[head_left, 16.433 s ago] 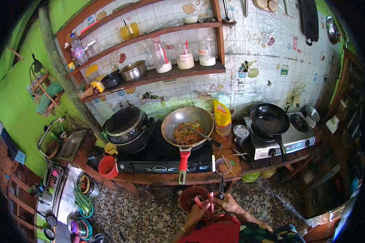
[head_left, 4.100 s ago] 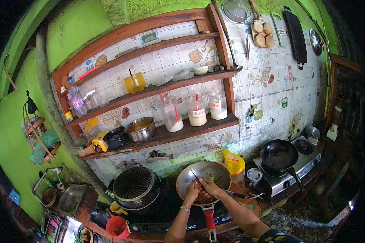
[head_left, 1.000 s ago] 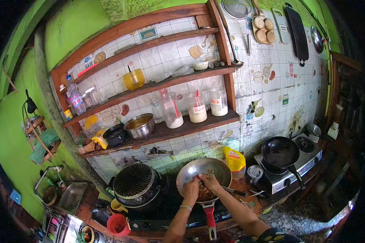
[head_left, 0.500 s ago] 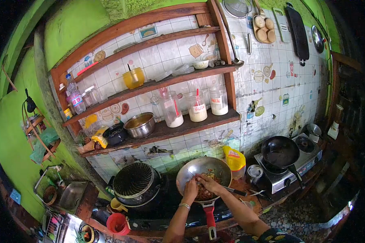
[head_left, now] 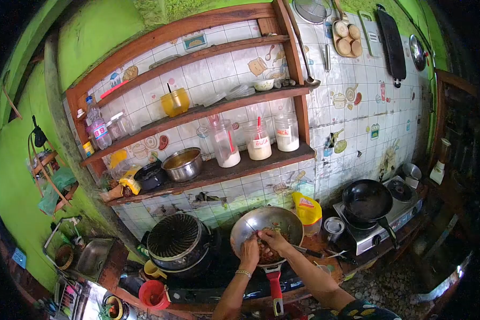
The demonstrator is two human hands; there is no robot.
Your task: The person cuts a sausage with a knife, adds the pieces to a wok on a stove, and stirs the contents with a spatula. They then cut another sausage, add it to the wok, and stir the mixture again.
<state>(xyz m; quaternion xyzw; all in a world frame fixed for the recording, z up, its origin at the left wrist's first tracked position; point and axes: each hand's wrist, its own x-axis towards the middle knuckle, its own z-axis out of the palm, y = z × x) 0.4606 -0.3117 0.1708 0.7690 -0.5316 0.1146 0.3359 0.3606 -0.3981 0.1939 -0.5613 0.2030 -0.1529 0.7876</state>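
A silver frying pan [head_left: 246, 223] with a red handle [head_left: 274, 285] sits on a dark stove at the front. Chopped reddish-brown food with green bits [head_left: 268, 253] lies in it. Over the pan's left half is my left hand [head_left: 249, 253], a bracelet on its wrist, fingers pinched together. My right hand [head_left: 273, 241] meets it fingertip to fingertip, also closed. Whatever the fingers hold is too small or hidden to name. A knife [head_left: 306, 252] lies just right of the pan, beside a yellow pouch [head_left: 307, 212].
Left of the pan stands a large black pot [head_left: 177, 242]. A gas stove [head_left: 376, 234] with a black wok [head_left: 367, 200] and a metal can [head_left: 334, 228] are to the right. Wall shelves [head_left: 261, 161] hold jars. A red container [head_left: 153, 294] stands front left.
My hands stay over the pan with fingertips together; the fingers have shifted only slightly. The whole view has moved a little.
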